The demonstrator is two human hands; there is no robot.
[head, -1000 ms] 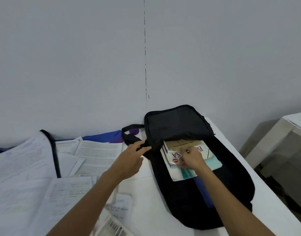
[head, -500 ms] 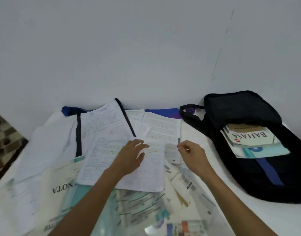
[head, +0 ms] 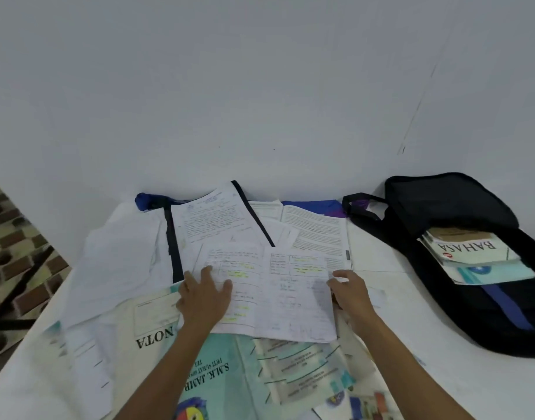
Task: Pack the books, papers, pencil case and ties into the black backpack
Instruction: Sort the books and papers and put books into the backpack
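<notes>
Your left hand [head: 204, 295] lies flat, fingers spread, on the handwritten sheet [head: 278, 298]; your right hand [head: 351, 294] curls round its right edge. The backpack [head: 448, 204] (books [head: 472, 253] inside) lies open at far right.

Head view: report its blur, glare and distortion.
Head view: soft light, no glare; the wall seam leans, likely wide-angle bending; BAHASA on the white book in the black fabric backpack reads clearly; the handwritten sheet with yellow highlights and bottom-edge papers are smeared.
</notes>
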